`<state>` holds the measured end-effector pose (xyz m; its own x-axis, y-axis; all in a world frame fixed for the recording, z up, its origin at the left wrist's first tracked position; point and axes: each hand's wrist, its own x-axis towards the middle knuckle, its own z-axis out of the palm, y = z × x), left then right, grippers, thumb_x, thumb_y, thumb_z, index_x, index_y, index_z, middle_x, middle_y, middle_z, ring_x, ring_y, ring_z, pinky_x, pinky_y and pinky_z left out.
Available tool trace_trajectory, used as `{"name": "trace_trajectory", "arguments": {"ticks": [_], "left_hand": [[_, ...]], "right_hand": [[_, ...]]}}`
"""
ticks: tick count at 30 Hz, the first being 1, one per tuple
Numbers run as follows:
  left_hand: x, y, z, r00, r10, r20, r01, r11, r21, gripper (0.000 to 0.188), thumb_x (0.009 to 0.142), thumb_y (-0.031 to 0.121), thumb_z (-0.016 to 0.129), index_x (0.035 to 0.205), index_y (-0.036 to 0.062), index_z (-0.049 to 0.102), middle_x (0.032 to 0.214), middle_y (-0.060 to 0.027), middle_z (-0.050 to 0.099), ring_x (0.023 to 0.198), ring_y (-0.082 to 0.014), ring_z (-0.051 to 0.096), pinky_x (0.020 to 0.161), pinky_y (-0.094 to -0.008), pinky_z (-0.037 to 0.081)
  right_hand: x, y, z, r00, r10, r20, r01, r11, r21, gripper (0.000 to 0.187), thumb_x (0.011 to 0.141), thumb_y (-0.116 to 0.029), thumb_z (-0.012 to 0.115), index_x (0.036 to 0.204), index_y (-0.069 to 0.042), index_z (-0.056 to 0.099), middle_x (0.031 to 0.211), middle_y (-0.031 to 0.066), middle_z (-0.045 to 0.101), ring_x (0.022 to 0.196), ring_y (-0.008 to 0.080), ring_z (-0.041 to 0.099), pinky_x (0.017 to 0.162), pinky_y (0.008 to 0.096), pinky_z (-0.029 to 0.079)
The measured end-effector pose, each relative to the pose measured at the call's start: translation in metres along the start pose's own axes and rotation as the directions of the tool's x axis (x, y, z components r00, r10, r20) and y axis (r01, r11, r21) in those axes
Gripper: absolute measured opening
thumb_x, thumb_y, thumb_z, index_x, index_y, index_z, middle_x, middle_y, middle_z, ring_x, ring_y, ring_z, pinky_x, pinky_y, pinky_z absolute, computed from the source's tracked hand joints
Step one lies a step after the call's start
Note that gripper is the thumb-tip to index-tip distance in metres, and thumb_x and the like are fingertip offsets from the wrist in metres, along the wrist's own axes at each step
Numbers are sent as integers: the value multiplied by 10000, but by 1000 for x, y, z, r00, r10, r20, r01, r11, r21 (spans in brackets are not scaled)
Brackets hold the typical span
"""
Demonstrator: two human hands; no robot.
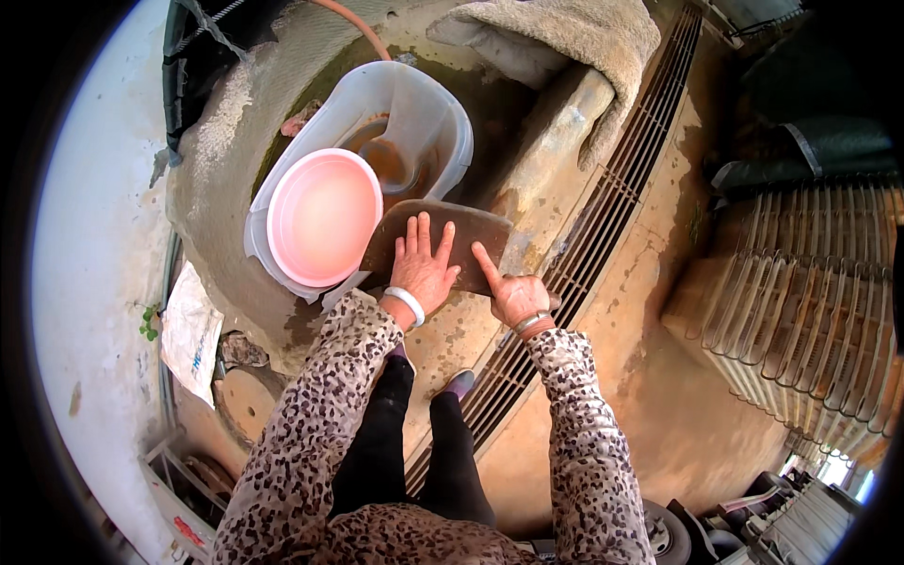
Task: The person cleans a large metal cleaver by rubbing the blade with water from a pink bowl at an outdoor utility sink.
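My right hand is closed round the handle of a broad, dark cleaver, its index finger stretched out along the blade. Flat on the blade lies my left hand, fingers spread and pointing away from me. The cleaver is held level at the near right corner of a clear plastic tub. Whatever is under the blade is hidden. Just left of my left hand, a pink basin sits in the near part of the tub. Behind it, the tub holds something round in brownish water.
The tub stands within a rough concrete basin. A beige towel drapes over its far right wall. A long metal drain grate runs past on the right. Stacked wire-framed racks stand farther right. A white sack leans at the left.
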<state>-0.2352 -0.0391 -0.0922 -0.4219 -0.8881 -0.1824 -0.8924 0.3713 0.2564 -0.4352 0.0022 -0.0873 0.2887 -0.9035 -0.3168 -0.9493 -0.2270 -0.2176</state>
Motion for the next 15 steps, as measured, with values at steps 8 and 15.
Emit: {"name": "trace_trajectory", "arguments": {"ticks": [8,15], "left_hand": [[-7,8,-9,979,-195,55,193,981,35,751,965,396,544,1548,49,224,1536,-396,146,1424,-558,162,1129,-588,247],[-67,22,10,937,-195,290,199,980,16,813,957,431,550,1561,41,172,1546,-408,75,1423,-589,113,1125,-625,212]], "right_hand": [[24,3,-24,982,-132,137,138,990,-39,1029,750,-123,645,1578,-334,72,634,113,664,553,275,663,535,413,534],[-36,-18,17,972,-130,197,124,991,43,1046,767,-106,646,1573,-391,44,665,120,679,589,283,682,577,416,549]]}}
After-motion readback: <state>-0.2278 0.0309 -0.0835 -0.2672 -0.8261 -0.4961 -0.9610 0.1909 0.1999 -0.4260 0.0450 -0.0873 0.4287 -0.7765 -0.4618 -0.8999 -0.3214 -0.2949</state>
